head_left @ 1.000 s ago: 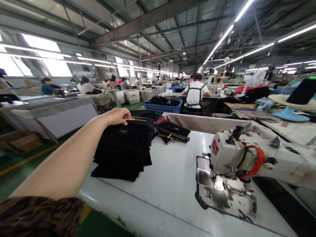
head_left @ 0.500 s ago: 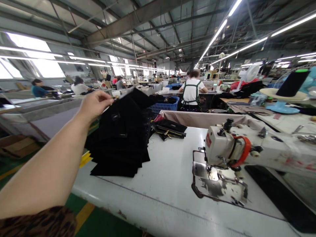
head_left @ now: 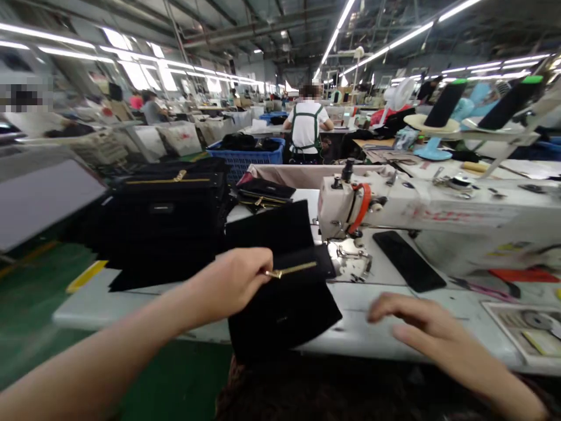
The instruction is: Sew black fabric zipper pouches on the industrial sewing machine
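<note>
My left hand (head_left: 234, 280) is closed on a black fabric piece with a gold zipper (head_left: 283, 292), pinching it at the zipper's left end and holding it over the near edge of the white table (head_left: 350, 295). My right hand (head_left: 414, 321) hovers to the right of the piece, fingers stretched out and holding nothing. A tall stack of black zippered pieces (head_left: 162, 219) sits on the table to the left. The white sewing machine (head_left: 350, 202) with an orange part stands just behind the held piece.
More black pieces (head_left: 263, 193) lie behind the stack. A black strip (head_left: 407, 260) rests on the table right of the machine. A blue crate (head_left: 248, 153) and a person in a green-strapped apron (head_left: 307, 126) are farther back. Green floor lies to the left.
My left hand lifted one black piece off the stack and carried it right and toward me, in front of the sewing machine. My right hand came into view. The camera turned right.
</note>
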### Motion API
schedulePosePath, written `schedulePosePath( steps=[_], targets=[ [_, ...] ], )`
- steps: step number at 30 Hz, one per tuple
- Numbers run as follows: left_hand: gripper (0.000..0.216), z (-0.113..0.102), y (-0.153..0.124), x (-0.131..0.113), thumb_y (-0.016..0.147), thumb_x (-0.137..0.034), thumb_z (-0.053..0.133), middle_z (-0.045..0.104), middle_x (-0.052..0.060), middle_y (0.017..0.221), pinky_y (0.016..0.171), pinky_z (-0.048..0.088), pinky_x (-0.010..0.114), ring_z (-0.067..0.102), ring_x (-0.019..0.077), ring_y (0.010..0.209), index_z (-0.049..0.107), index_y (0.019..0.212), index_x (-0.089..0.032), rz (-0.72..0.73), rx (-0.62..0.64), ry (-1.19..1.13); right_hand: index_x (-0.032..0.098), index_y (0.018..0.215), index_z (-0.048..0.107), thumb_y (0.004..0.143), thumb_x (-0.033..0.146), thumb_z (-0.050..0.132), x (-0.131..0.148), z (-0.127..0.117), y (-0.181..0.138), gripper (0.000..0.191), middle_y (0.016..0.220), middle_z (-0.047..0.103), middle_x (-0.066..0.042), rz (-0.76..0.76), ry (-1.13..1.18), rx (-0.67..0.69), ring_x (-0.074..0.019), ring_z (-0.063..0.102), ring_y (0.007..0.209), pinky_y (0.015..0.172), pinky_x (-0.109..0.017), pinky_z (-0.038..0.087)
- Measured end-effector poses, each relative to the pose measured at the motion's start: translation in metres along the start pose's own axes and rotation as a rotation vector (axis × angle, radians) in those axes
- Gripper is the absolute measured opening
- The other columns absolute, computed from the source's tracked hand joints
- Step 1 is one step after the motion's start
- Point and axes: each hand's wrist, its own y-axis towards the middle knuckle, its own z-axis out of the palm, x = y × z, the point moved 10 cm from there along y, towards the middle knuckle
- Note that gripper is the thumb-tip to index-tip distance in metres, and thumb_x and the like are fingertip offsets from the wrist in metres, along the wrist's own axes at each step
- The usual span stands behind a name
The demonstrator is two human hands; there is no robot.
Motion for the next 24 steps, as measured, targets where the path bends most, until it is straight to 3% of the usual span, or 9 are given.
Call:
schedulePosePath(
  steps=[1,3,6,11,15,18,21,24],
  targets=[
    [0.011,0.033,0.003,0.003,0.075,-0.021,0.044,0.056,0.0,0.065,0.055,0.035,0.024,0.051,0.0133,0.059,0.051,0.067,-0.019,-0.011,0.079,-0.063,0.024,0.091,0.062,0.083,0.032,0.054,-0.003,0.023,0.006,0.014,0.09,0.064,-0.004,0.058,0.01,0.16,-0.0165,0.059,0.084,0.076,-0.027,0.047],
    [0.009,0.079,0.005,0.013,0.075,-0.02,0.045,0.056,0.0,0.065,0.055,0.036,0.023,0.051,0.0136,0.06,0.049,0.067,-0.018,-0.078,0.168,-0.189,0.021,0.1,0.059,0.083,0.029,0.053,-0.006,0.054,0.013,0.02,0.094,0.063,-0.005,0.123,0.041,0.308,-0.0181,0.057,0.087,0.078,-0.03,0.045],
    [0.008,0.103,0.005,0.021,0.075,-0.022,0.047,0.055,-0.001,0.064,0.055,0.036,0.022,0.051,0.0132,0.06,0.05,0.069,-0.018,-0.088,0.211,-0.298,0.019,0.106,0.056,0.081,0.029,0.055,-0.011,0.068,0.023,0.028,0.095,0.061,-0.005,0.168,0.11,0.229,-0.0177,0.056,0.086,0.077,-0.03,0.043],
    [0.011,0.095,0.007,0.016,0.079,-0.025,0.046,0.056,-0.001,0.069,0.058,0.04,0.022,0.053,0.0125,0.062,0.052,0.073,-0.018,-0.034,0.24,-0.385,0.015,0.08,0.06,0.078,0.035,0.055,-0.012,0.089,0.035,0.021,0.071,0.059,0.0,0.226,0.419,0.265,-0.0133,0.052,0.066,0.061,-0.024,0.041],
    [0.022,0.076,0.009,0.001,0.079,-0.033,0.051,0.058,0.006,0.101,0.08,0.044,0.029,0.055,0.0185,0.091,0.053,0.096,-0.019,0.084,0.074,-0.344,0.015,0.074,0.062,0.077,0.039,0.054,-0.004,0.094,0.045,0.025,0.067,0.059,0.002,0.247,0.663,0.206,-0.0122,0.05,0.062,0.06,-0.024,0.041],
    [0.044,0.066,0.005,-0.013,0.076,-0.041,0.057,0.052,0.01,0.119,0.092,0.04,0.038,0.049,0.0254,0.108,0.049,0.114,-0.021,0.142,-0.066,-0.179,0.015,0.068,0.061,0.077,0.036,0.054,0.007,0.089,0.049,0.024,0.061,0.056,0.002,0.198,0.627,0.144,-0.0114,0.048,0.058,0.057,-0.023,0.039],
    [0.041,0.06,0.001,-0.03,0.079,-0.041,0.053,0.055,0.012,0.117,0.092,0.041,0.041,0.051,0.0275,0.106,0.054,0.114,-0.02,0.196,-0.168,-0.054,0.016,0.062,0.06,0.078,0.03,0.053,0.024,0.08,0.052,0.022,0.056,0.051,0.003,0.105,0.547,0.083,-0.0104,0.045,0.054,0.053,-0.021,0.037],
    [0.04,0.054,0.002,-0.039,0.081,-0.039,0.049,0.06,0.011,0.112,0.09,0.044,0.038,0.055,0.0258,0.102,0.053,0.116,-0.02,0.193,-0.174,-0.082,0.017,0.06,0.059,0.081,0.025,0.05,0.043,0.068,0.054,0.024,0.054,0.05,0.003,-0.009,0.452,0.025,-0.0106,0.045,0.053,0.053,-0.021,0.038]
  ],
)
